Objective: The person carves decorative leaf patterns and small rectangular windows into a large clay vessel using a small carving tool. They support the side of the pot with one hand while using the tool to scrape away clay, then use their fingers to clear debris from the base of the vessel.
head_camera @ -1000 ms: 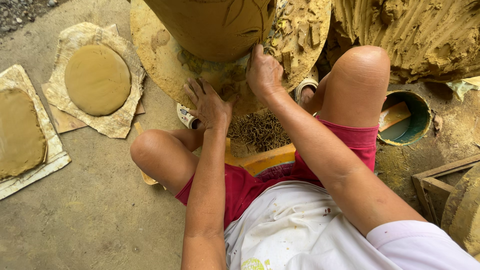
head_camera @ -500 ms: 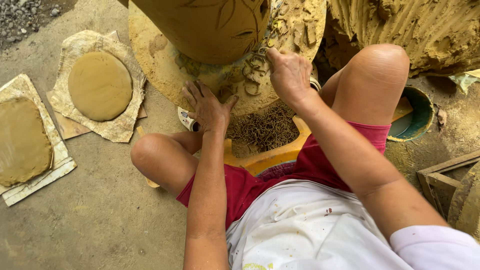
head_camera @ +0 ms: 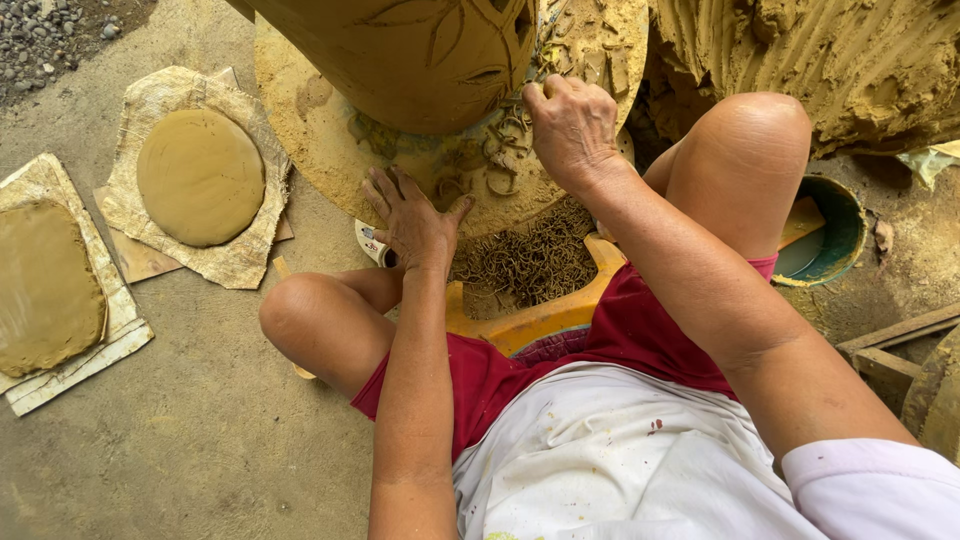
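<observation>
- The right hand point(head_camera: 572, 128) is closed around a thin carving tool point(head_camera: 540, 45), whose tip meets the carved wall of the clay pot point(head_camera: 410, 55).
- The left hand point(head_camera: 412, 218) lies flat, fingers spread, on the round clay-caked wheel point(head_camera: 300, 140) below the pot.
- Clay shavings point(head_camera: 525, 262) pile just below both hands.
- Two flat clay discs point(head_camera: 200, 175) rest well left of the left hand.
</observation>
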